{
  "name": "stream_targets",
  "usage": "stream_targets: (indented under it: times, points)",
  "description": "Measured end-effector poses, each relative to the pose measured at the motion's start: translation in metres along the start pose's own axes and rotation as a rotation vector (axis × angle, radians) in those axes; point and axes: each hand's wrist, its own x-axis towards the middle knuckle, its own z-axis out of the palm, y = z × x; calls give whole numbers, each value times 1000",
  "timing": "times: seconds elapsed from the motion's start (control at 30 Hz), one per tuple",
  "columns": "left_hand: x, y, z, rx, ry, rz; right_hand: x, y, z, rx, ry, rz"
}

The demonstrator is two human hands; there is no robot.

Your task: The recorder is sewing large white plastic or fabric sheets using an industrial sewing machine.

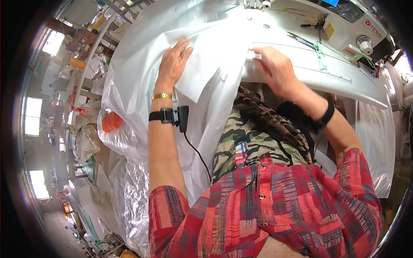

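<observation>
A large sheet of thin white fabric [146,64] spreads over the table of a sewing machine [352,36] and hangs down over my lap. My left hand [174,62] lies flat on it, fingers stretched out, beside a folded-over white flap [198,81]. At the sheet's right edge, my right hand [275,66] has its thumb and forefinger bent together on the cloth; the fingertips are slightly blurred. The machine's needle area [251,17] is beyond both hands, partly cut off by the upper edge.
Dark tweezers [301,41] and green thread [320,56] lie on the tabletop right of my hands. A ruler scale [337,77] runs along the table's front edge. Clear plastic bags [133,198] stand at left, with an orange item [112,122] showing. White material [374,133] hangs at right.
</observation>
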Motion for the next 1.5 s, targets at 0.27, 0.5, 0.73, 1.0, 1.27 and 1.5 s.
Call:
stream_targets:
  times: [0.27,0.5,0.73,1.0,1.27,1.5]
  points:
    - [11,7,11,-73,4,26,-73,-68,38,604,-806,693]
    - [11,11,9,-88,-12,-10,-97,-61,91,1225,-782,876]
    - [10,12,11,-93,-5,-23,-69,-71,41,1156,-795,740]
    - [13,3,8,-214,-5,-31,-77,-38,-110,824,-339,775]
    - [14,11,-1,-398,-72,-158,-128,-3,-96,-363,-429,460]
    - [10,12,-7,-480,-101,-251,-1,-22,-50,876,-181,925]
